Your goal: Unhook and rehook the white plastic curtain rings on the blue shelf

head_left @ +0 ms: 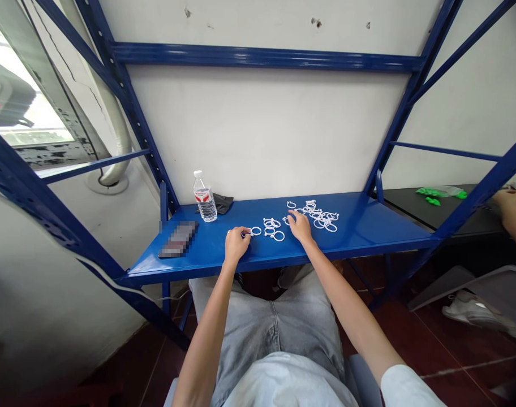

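Note:
On the blue shelf (347, 234) in front of me lie several thin white plastic rings with small tabs. At the left end of them, my left hand (237, 244) is closed, its fingertips pinching the edge of a white ring (255, 231). Between my hands sits a small group of white rings (278, 236). My right hand (300, 227) reaches over the shelf with fingers extended, its fingertips beside a white ring (286, 221). Just beyond and to its right spreads a looser pile of white rings (326, 219).
A water bottle (205, 198) stands at the back left, by a black pouch (223, 203). A blurred-out phone-like slab (178, 239) lies at the left. Blue metal posts (396, 107) frame the shelf. Rightward, another person's hand (512, 212) and green pieces (431, 195) are at a dark table.

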Available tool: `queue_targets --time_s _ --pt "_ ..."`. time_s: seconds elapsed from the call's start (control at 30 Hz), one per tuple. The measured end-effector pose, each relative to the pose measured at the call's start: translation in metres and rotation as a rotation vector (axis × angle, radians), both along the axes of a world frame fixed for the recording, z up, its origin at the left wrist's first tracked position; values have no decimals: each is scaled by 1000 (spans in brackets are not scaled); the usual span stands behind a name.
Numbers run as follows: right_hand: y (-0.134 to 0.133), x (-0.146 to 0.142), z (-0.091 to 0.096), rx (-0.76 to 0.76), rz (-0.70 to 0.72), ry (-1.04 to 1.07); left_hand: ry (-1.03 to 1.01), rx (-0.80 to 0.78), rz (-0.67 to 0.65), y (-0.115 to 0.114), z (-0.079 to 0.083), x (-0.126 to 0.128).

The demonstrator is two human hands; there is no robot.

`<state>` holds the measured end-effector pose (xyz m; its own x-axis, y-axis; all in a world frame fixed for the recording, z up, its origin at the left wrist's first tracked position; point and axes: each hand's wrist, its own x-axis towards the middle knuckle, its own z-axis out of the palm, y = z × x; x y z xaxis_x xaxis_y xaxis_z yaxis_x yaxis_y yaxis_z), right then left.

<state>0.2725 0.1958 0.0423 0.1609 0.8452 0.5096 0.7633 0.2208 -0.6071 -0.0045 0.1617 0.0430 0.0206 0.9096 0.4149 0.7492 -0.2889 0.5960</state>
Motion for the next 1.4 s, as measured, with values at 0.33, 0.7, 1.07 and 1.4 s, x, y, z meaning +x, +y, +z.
queue_targets --time_s 0.33,0.7,1.07,1.4 --pt "-1 -8 -5 -133 -54 -220 -9 1 0 -1 1 0" --pt "-6 -17 -2 -154 -106 -355 -10 -8 2 -1 1 0" --pt "-12 -18 6 -143 -60 -386 -7 -10 4 -3 3 1" --pt "-14 -16 9 -109 -45 -259 -3 1 5 0 -1 0"
